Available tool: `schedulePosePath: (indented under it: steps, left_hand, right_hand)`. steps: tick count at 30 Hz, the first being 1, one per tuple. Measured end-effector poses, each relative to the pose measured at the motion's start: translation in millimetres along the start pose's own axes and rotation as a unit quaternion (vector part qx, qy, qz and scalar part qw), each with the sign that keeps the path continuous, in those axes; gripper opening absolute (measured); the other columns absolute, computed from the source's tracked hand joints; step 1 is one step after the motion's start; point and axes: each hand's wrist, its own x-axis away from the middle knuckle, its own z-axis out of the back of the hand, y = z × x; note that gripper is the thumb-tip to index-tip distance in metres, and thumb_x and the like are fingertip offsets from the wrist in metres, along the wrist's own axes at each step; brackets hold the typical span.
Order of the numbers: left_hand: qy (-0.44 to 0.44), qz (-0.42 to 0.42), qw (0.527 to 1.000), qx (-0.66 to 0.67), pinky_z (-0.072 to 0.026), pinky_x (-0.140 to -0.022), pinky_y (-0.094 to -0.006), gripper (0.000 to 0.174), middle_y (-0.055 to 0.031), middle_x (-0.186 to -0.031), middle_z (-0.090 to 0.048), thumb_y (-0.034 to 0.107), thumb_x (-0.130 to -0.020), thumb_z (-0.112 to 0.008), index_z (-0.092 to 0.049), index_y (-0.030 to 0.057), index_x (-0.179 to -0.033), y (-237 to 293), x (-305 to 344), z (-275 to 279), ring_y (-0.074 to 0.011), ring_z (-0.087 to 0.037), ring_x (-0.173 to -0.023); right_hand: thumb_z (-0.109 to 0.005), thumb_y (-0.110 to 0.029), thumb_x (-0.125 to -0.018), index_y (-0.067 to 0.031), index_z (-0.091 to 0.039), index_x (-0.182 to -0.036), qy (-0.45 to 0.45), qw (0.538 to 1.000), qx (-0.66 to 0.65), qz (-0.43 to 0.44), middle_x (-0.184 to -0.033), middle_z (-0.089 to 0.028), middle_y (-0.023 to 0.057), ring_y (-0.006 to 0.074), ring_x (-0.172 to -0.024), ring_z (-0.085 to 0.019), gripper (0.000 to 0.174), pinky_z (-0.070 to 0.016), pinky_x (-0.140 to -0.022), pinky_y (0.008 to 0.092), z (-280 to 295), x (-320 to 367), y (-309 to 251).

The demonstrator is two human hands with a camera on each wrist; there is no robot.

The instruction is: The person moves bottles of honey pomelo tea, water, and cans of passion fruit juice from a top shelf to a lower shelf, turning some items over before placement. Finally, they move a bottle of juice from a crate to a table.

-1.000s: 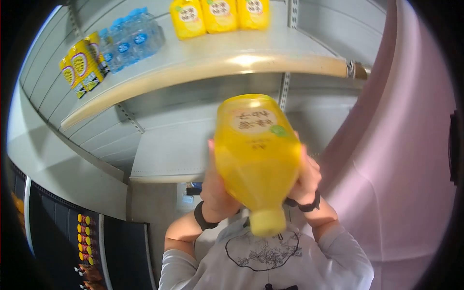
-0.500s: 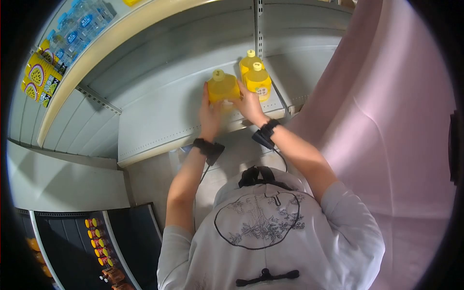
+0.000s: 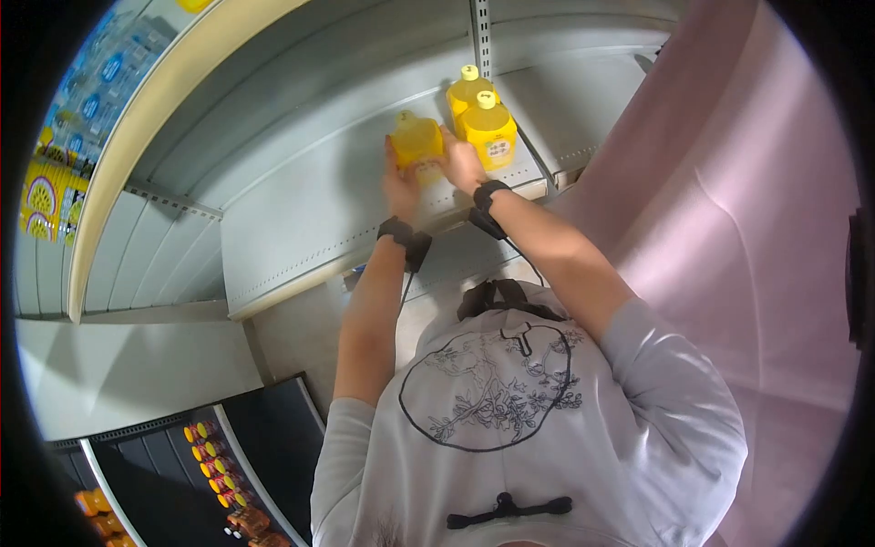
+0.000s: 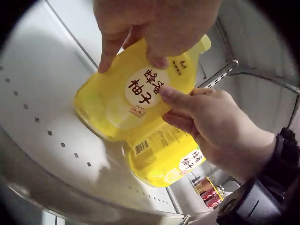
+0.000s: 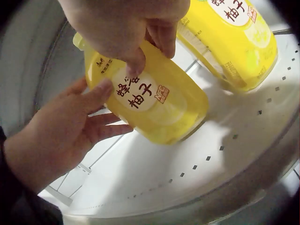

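Both hands were closed around one yellow drink bottle (image 3: 416, 141) in the upper middle of the head view. The left hand (image 3: 399, 187) clasped its left flank, with the thumb laid on the round label. The right hand (image 3: 460, 164) clasped the other flank, with fingertips on the same label. The bottle stood cap-up over the grey perforated shelf (image 3: 301, 228), just left of two matching yellow bottles (image 3: 490, 132) that stood one behind the other at the shelf's right end. In the wrist views its base sat at or just above the metal, and whether it already touched could not be told.

Doing this step well probably meant bringing the base down flat rather than on one edge, since the wide, soft-sided body looked likely to rock if set down tilted. The label was best kept facing the open front, as on the neighbouring bottles. A small gap at the right side would keep it from knocking the front neighbour, and the right hand's fingers lay between the two, so they risked being pinched. An even grip from both sides seemed wise until the full weight rested on the shelf. The fingers could then ease off sideways without dragging the bottle toward the front lip.
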Motion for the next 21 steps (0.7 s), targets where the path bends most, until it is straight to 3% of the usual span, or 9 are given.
schedulePosePath:
  steps: [3, 6, 10, 11, 17, 21]
  left_hand:
    - [-0.027, 0.027, 0.999, -0.019, -0.0464, -0.076, -0.0334, 0.067, -0.0185, -0.111, -0.055, -0.001, -0.077, -0.054, -0.024, 0.0115, -0.136, -6.9, -8.4, -1.7, -0.0281, -0.058, -0.095]
    - [-0.022, 0.053, 0.998, -0.030, -0.0457, -0.077, -0.0373, 0.066, -0.0228, -0.109, -0.054, 0.000, -0.078, -0.053, -0.025, 0.0166, -0.135, -6.6, -14.1, -5.1, -0.0373, -0.056, -0.094]
    - [-0.001, 0.085, 0.994, -0.063, -0.0455, -0.077, -0.0398, 0.065, -0.0227, -0.105, -0.056, 0.004, -0.079, -0.053, -0.024, 0.0170, -0.135, -4.9, -22.0, -18.6, -0.0380, -0.056, -0.092]
    - [0.002, 0.092, 0.994, -0.057, -0.0454, -0.077, -0.0403, 0.064, -0.0224, -0.105, -0.056, 0.005, -0.079, -0.053, -0.024, 0.0169, -0.135, -4.1, -24.4, -21.7, -0.0381, -0.056, -0.091]
    - [0.018, 0.063, 0.996, -0.061, -0.0452, -0.078, -0.0408, 0.062, -0.0211, -0.105, -0.056, 0.006, -0.079, -0.052, -0.025, 0.0149, -0.135, -11.5, -35.8, -33.4, -0.0378, -0.055, -0.094]
    - [0.024, 0.041, 0.997, -0.061, -0.0450, -0.079, -0.0407, 0.061, -0.0202, -0.108, -0.055, 0.006, -0.080, -0.051, -0.025, 0.0136, -0.134, -9.7, -42.3, -35.8, -0.0377, -0.055, -0.095]
  right_hand:
    - [-0.066, -0.010, -0.069, 0.0079, -0.038, -0.120, -0.010, 1.000, 0.009, -0.025, -0.083, -0.057, 0.0285, 0.0389, -0.080, -0.057, 0.061, -0.0468, -0.067, 0.0418, -5.0, -5.6, 3.4]
    - [-0.065, -0.009, -0.070, 0.0073, -0.036, -0.121, -0.018, 0.998, 0.021, -0.063, -0.082, -0.057, 0.0277, 0.0387, -0.079, -0.058, 0.061, -0.0470, -0.067, 0.0422, -10.8, -13.6, 2.1]
    - [-0.062, -0.005, -0.069, 0.0063, -0.035, -0.122, 0.001, 0.995, 0.064, -0.075, -0.079, -0.059, 0.0261, 0.0383, -0.076, -0.059, 0.060, -0.0478, -0.067, 0.0423, -28.6, -24.9, 11.4]
    - [-0.060, -0.002, -0.069, 0.0057, -0.039, -0.118, 0.039, 0.993, 0.055, -0.094, -0.079, -0.060, 0.0251, 0.0376, -0.076, -0.060, 0.053, -0.0482, -0.067, 0.0427, -37.5, -30.2, 16.4]
    - [-0.061, -0.008, -0.072, 0.0020, -0.050, -0.098, -0.012, 0.980, 0.041, -0.193, -0.079, -0.060, 0.0236, 0.0374, -0.077, -0.060, 0.030, -0.0487, -0.068, 0.0423, -16.2, -43.3, -10.2]
    - [-0.065, -0.015, -0.071, 0.0004, -0.053, -0.092, -0.019, 0.968, 0.033, -0.248, -0.079, -0.061, 0.0216, 0.0359, -0.077, -0.061, 0.028, -0.0496, -0.068, 0.0401, -16.2, -50.7, -14.4]
